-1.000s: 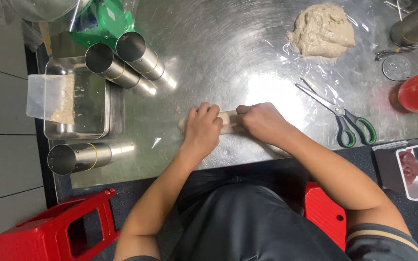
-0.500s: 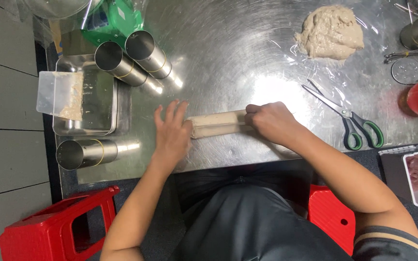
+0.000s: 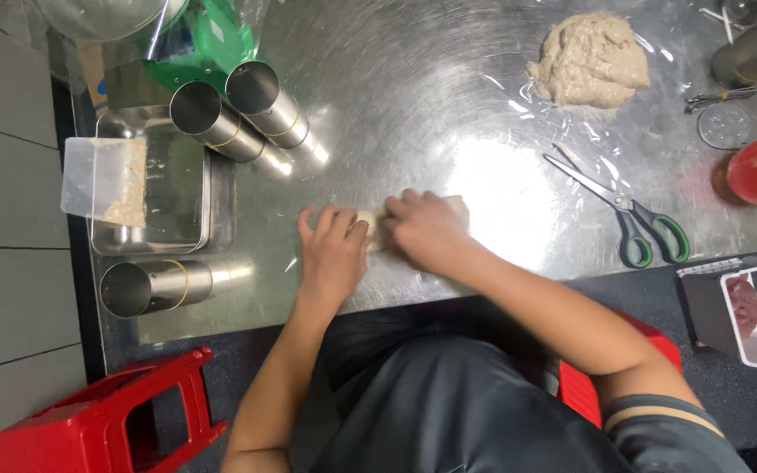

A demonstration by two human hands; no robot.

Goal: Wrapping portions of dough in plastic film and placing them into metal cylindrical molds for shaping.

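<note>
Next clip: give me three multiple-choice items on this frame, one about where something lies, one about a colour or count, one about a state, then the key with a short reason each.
1. Where does the big lump of dough lie?
A. inside the metal tray
B. on the far side of the steel table, right of centre
C. on the red stool

2. What colour are the handles of the scissors?
A. green
B. blue
C. yellow

3. How are the two hands placed?
A. both lifted off the table
B. one holds the scissors
C. both pressed palm-down on a pale dough roll

Key:
1 B, it sits on bare steel table beyond the hands.
2 A, the finger loops are green.
3 C, the left hand and right hand lie side by side on the dough roll.
</note>
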